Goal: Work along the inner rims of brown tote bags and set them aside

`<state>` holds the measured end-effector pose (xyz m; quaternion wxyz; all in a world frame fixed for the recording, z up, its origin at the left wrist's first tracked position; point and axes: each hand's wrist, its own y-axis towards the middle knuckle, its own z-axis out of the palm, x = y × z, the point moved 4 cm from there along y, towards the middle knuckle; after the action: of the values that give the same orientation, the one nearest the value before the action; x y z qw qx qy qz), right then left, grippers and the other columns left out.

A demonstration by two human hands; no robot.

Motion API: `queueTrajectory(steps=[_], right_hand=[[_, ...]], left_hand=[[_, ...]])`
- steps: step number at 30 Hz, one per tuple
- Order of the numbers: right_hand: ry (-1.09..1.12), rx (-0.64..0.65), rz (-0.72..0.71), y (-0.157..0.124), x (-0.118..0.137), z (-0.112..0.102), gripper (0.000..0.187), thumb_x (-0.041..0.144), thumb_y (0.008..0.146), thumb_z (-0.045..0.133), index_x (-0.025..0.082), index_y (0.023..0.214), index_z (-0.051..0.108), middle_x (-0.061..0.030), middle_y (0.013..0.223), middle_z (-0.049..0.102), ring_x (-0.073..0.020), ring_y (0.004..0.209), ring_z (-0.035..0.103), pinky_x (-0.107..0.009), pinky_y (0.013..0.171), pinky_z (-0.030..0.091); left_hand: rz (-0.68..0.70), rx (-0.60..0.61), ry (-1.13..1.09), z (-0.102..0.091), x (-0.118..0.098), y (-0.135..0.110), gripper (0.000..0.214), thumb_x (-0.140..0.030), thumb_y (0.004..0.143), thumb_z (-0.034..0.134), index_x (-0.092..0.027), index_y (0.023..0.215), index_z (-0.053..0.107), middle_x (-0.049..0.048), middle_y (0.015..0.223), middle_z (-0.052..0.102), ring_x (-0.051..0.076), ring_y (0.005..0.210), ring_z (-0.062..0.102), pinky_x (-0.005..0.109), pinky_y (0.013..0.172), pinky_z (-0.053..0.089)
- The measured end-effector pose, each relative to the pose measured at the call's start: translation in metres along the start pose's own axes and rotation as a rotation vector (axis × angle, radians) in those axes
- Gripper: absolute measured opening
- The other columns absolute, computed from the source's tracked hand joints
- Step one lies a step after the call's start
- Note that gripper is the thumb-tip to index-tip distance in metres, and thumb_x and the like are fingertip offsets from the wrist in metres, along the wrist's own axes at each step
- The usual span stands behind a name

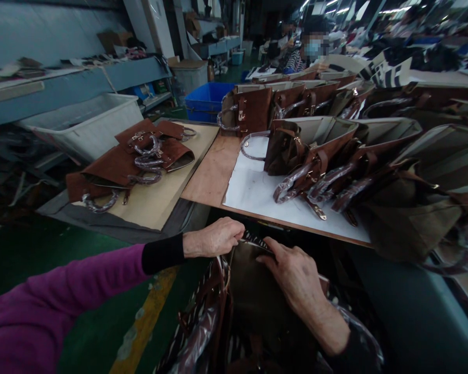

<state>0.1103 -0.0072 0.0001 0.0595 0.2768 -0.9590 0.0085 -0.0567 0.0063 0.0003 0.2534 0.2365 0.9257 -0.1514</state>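
gripping the top edge of a dark brown handbag [253, 291] held low, below the surface [218, 176], the left hand [214, 238] is closing on the rim while the right hand [292, 275] is lying flat with its fingers tucked into the opening, apparently spreading the mouth. finished handbags [315, 156] are standing in rows beyond, plastic-wrapped handles [296, 179] facing out within reach.

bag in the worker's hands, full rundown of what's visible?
The bag is dark olive-brown, leather-like, standing upright and open below the table edge. Its carry handles, wrapped in clear plastic, hang at the left side. A striped lining shows at the mouth. The left hand pinches the top rim; the right hand lies on the opening. Its lower part is dim.
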Motion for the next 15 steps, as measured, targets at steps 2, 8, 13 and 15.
queueTrajectory(steps=[2,8,13,15], right_hand=[[-0.036,0.028,0.009,0.005,0.005,-0.002,0.016,0.029,0.08,0.058,0.025,0.096,0.06,0.0001,0.081,0.069,-0.0193,0.068,0.061,-0.029,0.061,0.034],[-0.07,0.084,0.026,0.017,0.022,-0.009,0.007,0.024,0.082,0.055,0.022,0.078,0.061,-0.0016,0.075,0.067,-0.0177,0.067,0.062,-0.028,0.058,0.032],[0.029,0.126,0.04,0.024,0.02,-0.007,0.014,0.023,0.084,0.05,0.023,0.078,0.062,-0.0009,0.076,0.068,-0.0171,0.07,0.063,-0.026,0.057,0.031],[0.112,0.134,0.044,0.025,0.018,-0.004,0.014,0.024,0.084,0.049,0.025,0.08,0.063,0.0008,0.077,0.069,-0.0166,0.074,0.063,-0.026,0.057,0.031]], left_hand=[[-0.006,-0.003,-0.004,0.0,0.0,0.0,0.009,-0.008,0.067,0.044,-0.016,0.065,0.042,-0.0012,0.063,0.049,0.012,0.061,0.043,0.023,0.056,0.029],[-0.012,-0.018,-0.011,0.0,0.002,-0.001,0.009,-0.006,0.066,0.043,-0.016,0.065,0.044,-0.001,0.064,0.05,0.011,0.062,0.043,0.022,0.058,0.03],[-0.017,-0.05,-0.019,0.0,0.002,-0.001,0.01,-0.006,0.065,0.043,-0.016,0.065,0.046,-0.0015,0.061,0.05,0.011,0.06,0.042,0.022,0.057,0.03],[-0.023,-0.061,-0.03,0.0,0.003,-0.001,0.011,-0.006,0.065,0.042,-0.015,0.065,0.047,-0.0018,0.06,0.049,0.011,0.058,0.041,0.022,0.056,0.03]])
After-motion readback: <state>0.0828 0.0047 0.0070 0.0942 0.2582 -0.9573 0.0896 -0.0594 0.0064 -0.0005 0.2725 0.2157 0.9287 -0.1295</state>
